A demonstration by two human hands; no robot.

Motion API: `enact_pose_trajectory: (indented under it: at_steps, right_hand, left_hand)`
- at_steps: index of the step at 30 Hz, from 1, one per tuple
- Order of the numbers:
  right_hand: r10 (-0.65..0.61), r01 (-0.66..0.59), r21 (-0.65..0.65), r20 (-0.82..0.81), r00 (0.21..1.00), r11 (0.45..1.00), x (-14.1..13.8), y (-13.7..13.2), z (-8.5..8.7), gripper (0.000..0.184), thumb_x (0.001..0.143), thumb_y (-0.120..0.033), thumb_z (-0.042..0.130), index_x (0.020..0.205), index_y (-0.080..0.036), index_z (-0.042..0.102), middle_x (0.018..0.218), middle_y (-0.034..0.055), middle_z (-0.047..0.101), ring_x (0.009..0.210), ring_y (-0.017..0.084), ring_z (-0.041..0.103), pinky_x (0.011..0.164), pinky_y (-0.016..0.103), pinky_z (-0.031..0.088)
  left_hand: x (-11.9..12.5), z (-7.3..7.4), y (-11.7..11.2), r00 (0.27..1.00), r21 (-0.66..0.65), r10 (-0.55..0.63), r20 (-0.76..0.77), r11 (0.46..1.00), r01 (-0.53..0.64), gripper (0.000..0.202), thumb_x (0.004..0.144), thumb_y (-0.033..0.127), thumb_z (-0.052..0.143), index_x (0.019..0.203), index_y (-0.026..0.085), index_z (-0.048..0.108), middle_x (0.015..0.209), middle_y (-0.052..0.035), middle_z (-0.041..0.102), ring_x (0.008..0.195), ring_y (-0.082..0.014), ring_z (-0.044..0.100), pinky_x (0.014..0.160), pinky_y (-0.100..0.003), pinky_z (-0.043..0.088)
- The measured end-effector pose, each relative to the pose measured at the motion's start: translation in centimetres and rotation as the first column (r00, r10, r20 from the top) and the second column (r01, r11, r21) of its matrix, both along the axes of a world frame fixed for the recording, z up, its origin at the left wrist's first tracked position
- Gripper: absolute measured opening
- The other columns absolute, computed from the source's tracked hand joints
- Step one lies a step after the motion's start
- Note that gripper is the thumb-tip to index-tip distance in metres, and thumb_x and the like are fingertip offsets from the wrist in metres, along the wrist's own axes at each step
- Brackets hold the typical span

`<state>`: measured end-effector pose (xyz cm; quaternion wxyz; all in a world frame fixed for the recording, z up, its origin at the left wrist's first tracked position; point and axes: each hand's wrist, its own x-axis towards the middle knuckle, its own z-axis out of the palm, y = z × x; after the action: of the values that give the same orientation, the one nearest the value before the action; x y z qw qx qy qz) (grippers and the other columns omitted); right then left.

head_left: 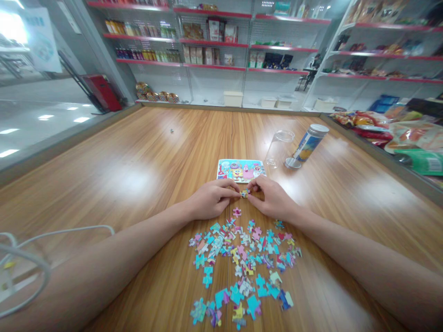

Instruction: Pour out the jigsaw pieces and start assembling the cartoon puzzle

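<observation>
Between my two hands is a small yellow and blue jigsaw piece (245, 193), or perhaps two joined ones; I cannot tell which. My left hand (215, 198) pinches its left side with thumb and fingertips. From the right, my right hand (272, 197) pinches it too, fingers curled. Just beyond the fingertips lies a cartoon picture card (240, 170). One pink puzzle piece (237, 212) sits alone below my left fingers. Nearer to me, many loose jigsaw pieces (242, 246) in turquoise, pink and yellow spread over the wooden table (166, 170).
A clear plastic cylinder (278, 147) stands right of the card, beside a blue printed can (309, 143) and a round metal lid (292, 163). White cables (44, 237) cross the left side. Packaged snacks (374, 127) lie past the right edge, and stocked shelves (214, 44) stand behind.
</observation>
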<state>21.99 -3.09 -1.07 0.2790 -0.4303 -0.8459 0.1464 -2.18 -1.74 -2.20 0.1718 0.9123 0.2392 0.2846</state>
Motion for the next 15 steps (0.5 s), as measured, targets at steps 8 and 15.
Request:
enact_pose_trajectory:
  at_steps: [8, 15]
  right_hand:
    - [-0.003, 0.003, 0.020, 0.010, 1.000, 1.000, -0.14, -0.03, 0.04, 0.014, 0.082, -0.018, 0.063, 0.096, -0.018, 0.059, 0.087, 0.0043, 0.059, 0.082, 0.018, 0.057, 0.074, 0.031, 0.046]
    - [-0.016, 0.015, 0.032, 0.041, 0.999, 0.999, -0.19, -0.08, 0.17, 0.018, 0.082, -0.018, 0.063, 0.100, -0.017, 0.061, 0.088, 0.0047, 0.058, 0.082, 0.019, 0.057, 0.075, 0.031, 0.046]
  left_hand:
    - [-0.05, 0.27, -0.13, 0.997, 0.051, -0.013, -0.070, 0.999, 0.017, 0.038, 0.089, 0.006, 0.048, 0.118, 0.018, 0.069, 0.120, -0.0091, 0.063, 0.112, -0.0191, 0.061, 0.098, -0.037, 0.054]
    - [-0.07, 0.44, -0.12, 0.997, 0.075, -0.018, -0.077, 0.997, 0.024, 0.039, 0.088, 0.006, 0.048, 0.118, 0.019, 0.068, 0.120, -0.0096, 0.063, 0.112, -0.0192, 0.061, 0.098, -0.038, 0.054]
